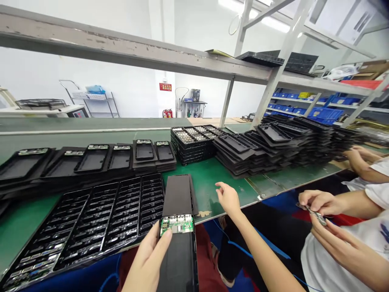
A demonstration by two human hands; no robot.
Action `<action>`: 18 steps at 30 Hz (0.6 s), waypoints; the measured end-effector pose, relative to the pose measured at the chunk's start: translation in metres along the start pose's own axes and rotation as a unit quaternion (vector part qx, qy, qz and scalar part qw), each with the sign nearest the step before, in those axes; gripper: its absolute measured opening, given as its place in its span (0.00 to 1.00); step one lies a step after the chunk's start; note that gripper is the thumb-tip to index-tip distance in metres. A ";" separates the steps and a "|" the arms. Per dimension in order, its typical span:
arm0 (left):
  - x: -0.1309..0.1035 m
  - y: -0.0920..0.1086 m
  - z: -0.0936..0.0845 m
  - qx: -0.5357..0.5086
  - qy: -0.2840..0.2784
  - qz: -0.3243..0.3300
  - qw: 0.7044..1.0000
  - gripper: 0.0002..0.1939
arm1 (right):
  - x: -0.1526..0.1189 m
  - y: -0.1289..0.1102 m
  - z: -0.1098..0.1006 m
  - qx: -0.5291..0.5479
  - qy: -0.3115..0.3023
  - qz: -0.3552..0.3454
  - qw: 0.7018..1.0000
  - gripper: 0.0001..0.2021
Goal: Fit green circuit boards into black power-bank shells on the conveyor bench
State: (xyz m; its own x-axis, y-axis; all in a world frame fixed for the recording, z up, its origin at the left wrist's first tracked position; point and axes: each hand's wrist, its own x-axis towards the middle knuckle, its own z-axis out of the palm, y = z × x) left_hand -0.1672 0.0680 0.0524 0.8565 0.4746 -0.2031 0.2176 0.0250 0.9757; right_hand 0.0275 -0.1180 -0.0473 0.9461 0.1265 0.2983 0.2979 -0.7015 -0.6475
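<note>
My left hand (152,253) grips a black power bank case (178,263), its thumb on the end with a green circuit board (176,225) and a small digit display. My right hand (228,198) hovers over the green tabletop, forefinger stretched out and the other fingers loosely bent, with nothing seen in it. A flat dark case (178,194) lies on the table just beyond the board. To the left, a black compartment tray (106,215) has circuit boards in its near-left slots.
Open cases with boards (121,157) sit in a row at the left. Stacked trays of small parts (194,142) stand mid-table, beside tall piles of empty black cases (258,150). At right, a co-worker's hands (322,207) hold a small part. A metal shelf beam (121,44) crosses above.
</note>
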 end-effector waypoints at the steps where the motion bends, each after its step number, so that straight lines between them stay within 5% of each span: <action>1: -0.001 0.000 0.000 -0.002 -0.004 0.003 1.000 0.16 | 0.000 -0.001 0.000 -0.007 -0.006 -0.001 1.000 0.13; 5: -0.002 -0.003 -0.005 -0.018 -0.017 -0.007 1.000 0.17 | -0.003 -0.004 0.004 -0.007 -0.023 0.016 1.000 0.15; 12: 0.008 -0.018 -0.012 -0.132 -0.053 -0.164 0.976 0.27 | 0.002 0.011 0.020 0.028 -0.082 0.078 0.993 0.15; 18: 0.018 -0.023 -0.008 -0.160 -0.070 -0.212 0.962 0.28 | 0.000 0.016 0.019 -0.010 -0.117 0.094 0.989 0.15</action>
State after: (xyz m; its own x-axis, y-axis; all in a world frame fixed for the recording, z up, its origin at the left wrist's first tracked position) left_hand -0.1602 0.0826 0.0274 0.7826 0.2393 -0.5746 0.4247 0.4696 0.7740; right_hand 0.0349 -0.1157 -0.0715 0.9889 0.1488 0.0024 0.1131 -0.7412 -0.6617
